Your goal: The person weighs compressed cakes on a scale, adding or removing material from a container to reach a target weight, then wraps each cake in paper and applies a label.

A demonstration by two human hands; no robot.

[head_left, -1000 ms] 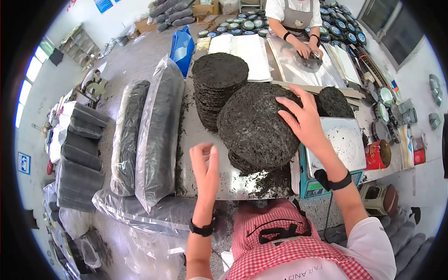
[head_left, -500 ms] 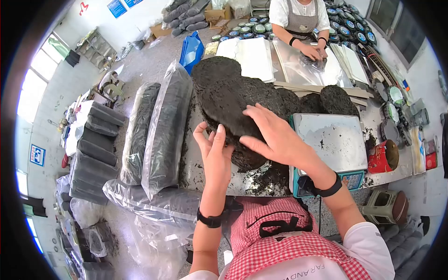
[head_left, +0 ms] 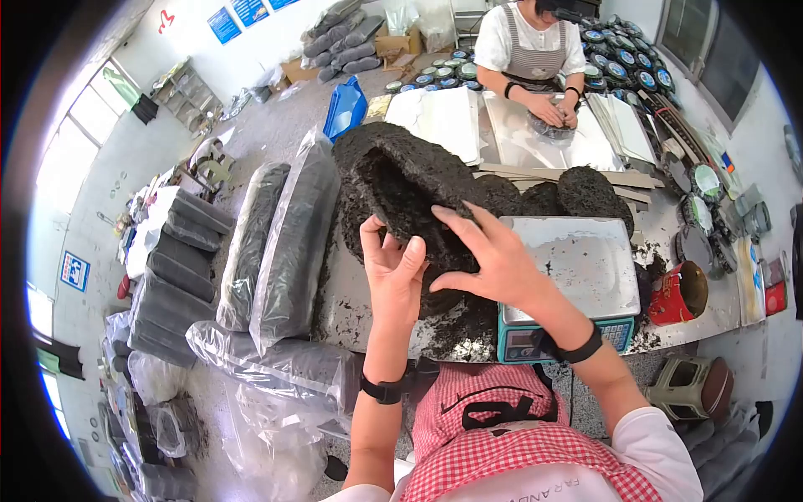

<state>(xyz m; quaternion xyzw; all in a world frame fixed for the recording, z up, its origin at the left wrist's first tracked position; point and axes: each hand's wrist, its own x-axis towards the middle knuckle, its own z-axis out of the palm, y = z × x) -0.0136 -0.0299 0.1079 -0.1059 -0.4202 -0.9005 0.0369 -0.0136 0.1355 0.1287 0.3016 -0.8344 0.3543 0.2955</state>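
Observation:
In front of me lies a dark, shaggy mass of round cakes that look like dried seaweed (head_left: 410,151), with a deep gap in its near side. My left hand (head_left: 393,268) is at the gap's near left edge, fingers curled against the material and thumb raised. At the right edge, my right hand (head_left: 498,263) has its fingers over the rim and its thumb lower down, around the material. The fingertips are partly hidden. Just right of that hand stands a digital scale (head_left: 577,259) with crumbs on its plate.
Long clear bags of dark cakes (head_left: 288,243) lie on the left. Further dark cakes (head_left: 585,192) stand behind the scale. A red tin (head_left: 669,297) sits right. Across the table, a co-worker (head_left: 531,58) handles a clear-wrapped package (head_left: 550,128). Crumbs litter the table's near edge.
The dark mass has tilted open, showing a hollow where a smooth upper surface was. My hands stay at its near edge. The view has shifted slightly, and more of the co-worker shows.

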